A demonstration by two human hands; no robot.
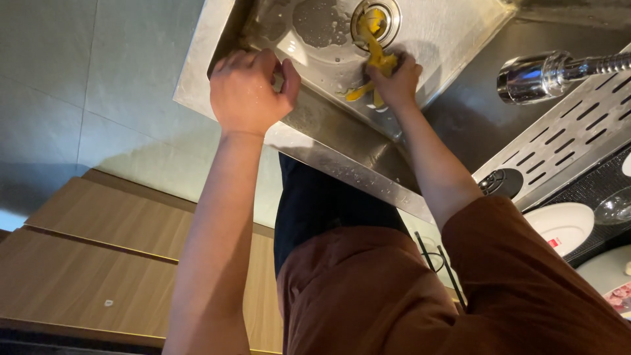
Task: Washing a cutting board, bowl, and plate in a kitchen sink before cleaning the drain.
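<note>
Brown sleeve [526, 276] up close, right hand [396, 82] squeezed around yellow peels [376, 56] by the drain [376, 20] in the wet metal sink [453, 39], left hand [250, 89] curled over the sink's front rim, shiny tap [539, 75] nearby

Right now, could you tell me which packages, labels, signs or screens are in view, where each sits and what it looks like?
Small red mark: on the white plate at the right edge, beside the slotted steel drain tray.
Printed pink-and-white item: bottom right corner, mostly cut off; kind unclear.
No screens or signs in view.
</note>
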